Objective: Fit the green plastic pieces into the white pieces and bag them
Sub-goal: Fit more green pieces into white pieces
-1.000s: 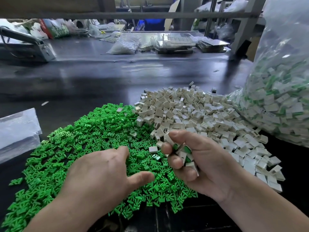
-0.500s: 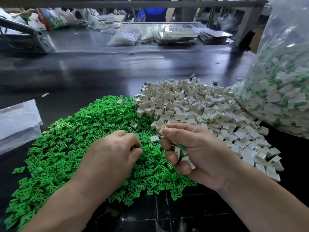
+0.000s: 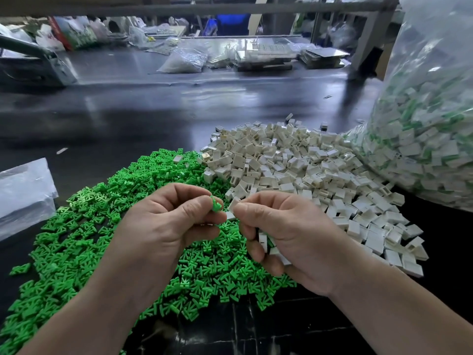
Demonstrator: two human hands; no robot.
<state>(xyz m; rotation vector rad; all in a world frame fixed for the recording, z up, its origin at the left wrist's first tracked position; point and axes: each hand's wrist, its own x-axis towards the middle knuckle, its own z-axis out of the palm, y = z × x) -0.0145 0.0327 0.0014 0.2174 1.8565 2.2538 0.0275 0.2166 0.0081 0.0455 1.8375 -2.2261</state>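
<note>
Both hands busy over the green pile (image 3: 102,226) at the worktop's (image 3: 153,119) near edge. My left hand (image 3: 163,226) pinches a green piece (image 3: 216,204). My right hand (image 3: 289,234) pinches a white piece (image 3: 234,204) just beside it, with spare white pieces (image 3: 263,242) cupped.

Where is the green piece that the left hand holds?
Head view, centre: the green piece is pinched by the left hand above the green pile, just left of the white piece in the right hand.

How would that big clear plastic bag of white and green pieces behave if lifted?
Probably heavy: the big clear plastic bag bulges with packed pieces. Likely floppy: its thin film is creased, so it should sag. Unlikely to roll; it sits slumped on the dark table.
</note>
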